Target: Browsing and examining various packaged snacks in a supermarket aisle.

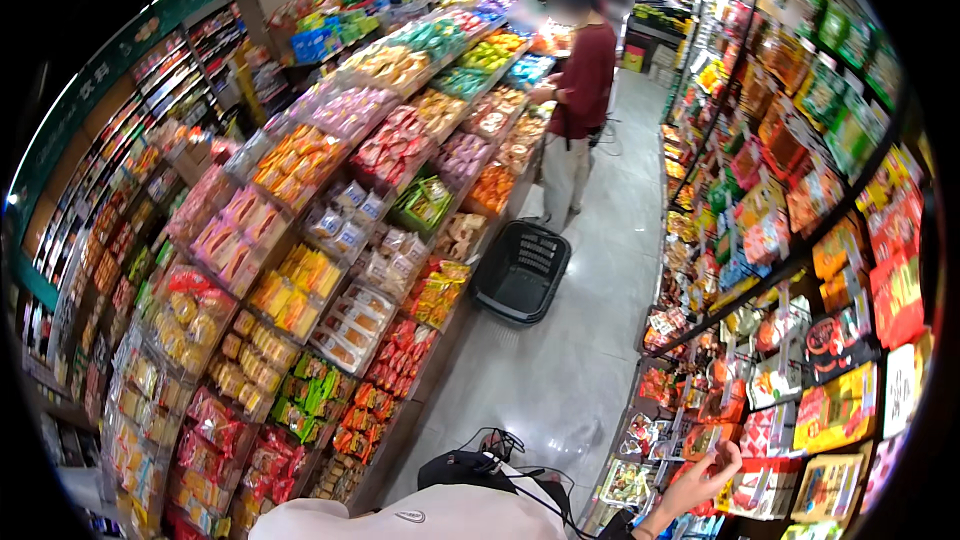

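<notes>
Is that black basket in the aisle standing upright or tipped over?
The black basket is upright: its open top faces upward, showing the slotted wall inside.

One bare right hand (704, 478), one black basket (513, 313), one person in a dark red top (590, 80) and snack packets (838, 410) too numerous to count are visible.

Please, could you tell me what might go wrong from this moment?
First, the right hand is close among tightly arranged snack packets, so it might knock a neighbouring one out of place.

Second, the black basket stands on the aisle floor, near the other person in the dark red top; either of the two people could perhaps trip on it.
</notes>
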`<state>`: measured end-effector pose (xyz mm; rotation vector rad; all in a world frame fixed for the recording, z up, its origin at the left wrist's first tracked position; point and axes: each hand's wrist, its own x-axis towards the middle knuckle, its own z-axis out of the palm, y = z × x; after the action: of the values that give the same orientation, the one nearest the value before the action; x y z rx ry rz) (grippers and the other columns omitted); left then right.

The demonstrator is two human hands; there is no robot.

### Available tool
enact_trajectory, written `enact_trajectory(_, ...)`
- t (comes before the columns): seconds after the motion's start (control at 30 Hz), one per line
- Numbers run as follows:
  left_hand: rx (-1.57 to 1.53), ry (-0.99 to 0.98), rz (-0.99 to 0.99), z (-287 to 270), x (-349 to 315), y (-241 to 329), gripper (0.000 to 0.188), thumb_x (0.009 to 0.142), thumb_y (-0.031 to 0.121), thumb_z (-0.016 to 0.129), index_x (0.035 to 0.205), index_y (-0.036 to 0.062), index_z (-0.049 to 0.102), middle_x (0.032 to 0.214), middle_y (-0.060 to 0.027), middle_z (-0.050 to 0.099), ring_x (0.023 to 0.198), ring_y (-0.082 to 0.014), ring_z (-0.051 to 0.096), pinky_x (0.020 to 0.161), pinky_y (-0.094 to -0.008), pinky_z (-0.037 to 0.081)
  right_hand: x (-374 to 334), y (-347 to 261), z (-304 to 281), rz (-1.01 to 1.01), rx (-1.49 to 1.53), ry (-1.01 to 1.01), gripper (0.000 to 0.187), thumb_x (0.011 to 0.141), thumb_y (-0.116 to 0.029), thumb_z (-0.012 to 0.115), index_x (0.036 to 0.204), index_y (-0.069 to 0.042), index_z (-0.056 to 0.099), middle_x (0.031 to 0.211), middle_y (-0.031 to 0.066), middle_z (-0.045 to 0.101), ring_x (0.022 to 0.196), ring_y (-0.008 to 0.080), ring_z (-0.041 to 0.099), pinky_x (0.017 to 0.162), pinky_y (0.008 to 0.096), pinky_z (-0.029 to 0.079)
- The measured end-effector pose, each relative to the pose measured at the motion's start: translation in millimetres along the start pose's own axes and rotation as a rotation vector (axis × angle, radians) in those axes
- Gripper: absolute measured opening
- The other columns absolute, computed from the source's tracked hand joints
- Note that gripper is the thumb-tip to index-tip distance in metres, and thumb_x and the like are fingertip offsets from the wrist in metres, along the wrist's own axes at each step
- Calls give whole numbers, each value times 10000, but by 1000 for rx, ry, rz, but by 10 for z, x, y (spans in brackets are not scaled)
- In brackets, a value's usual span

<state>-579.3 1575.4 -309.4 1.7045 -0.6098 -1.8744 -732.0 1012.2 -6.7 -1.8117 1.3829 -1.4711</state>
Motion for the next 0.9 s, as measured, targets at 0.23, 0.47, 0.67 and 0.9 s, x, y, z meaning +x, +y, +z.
enact_trajectory(0.23, -615, -74, -315, 87, -697, -593, 514, 1044, 480, 595, 1396, 109, 634, 1297, -14, 666, 1142, -135, 604, 958, -303, 531, -161, -447, 1146, -117, 214, -343, 207, 1033, -20, 549, 1235, 18, 573, 1162, 118, 648, 1098, 221, 627, 961, 342, 508)
enact_trajectory(0.47, -1033, 1042, 226, -615, -1450, 325, 194, 1005, 272, 679, 1059, 87, 706, 835, 39, 616, 696, -63, 554, 624, -242, 452, -414, -1180, 2254, -253, 336, -746, 194, 1036, -47, 565, 1221, 7, 591, 1132, 117, 677, 1063, 216, 653, 963, 349, 503)
enact_trajectory(0.67, -1138, 1078, 1114, -997, -2005, 2218, 770, 1073, 632, 372, 1510, -2, 391, 927, -70, 584, 760, -175, 590, 699, -328, 512, -550, -1687, 2909, -459, 547, -1011, 236, 990, 20, 540, 1221, 31, 591, 1139, 147, 682, 1039, 243, 664, 958, 377, 511)
enact_trajectory(0.9, -922, 1096, 1394, -868, -2087, 3460, 1094, 937, 861, 276, 1518, -61, 370, 961, -122, 606, 773, -201, 614, 731, -403, 566, -668, -1812, 3337, -499, 667, -1288, 237, 992, 15, 537, 1219, 15, 605, 1084, 129, 699, 985, 221, 672, 929, 350, 517)
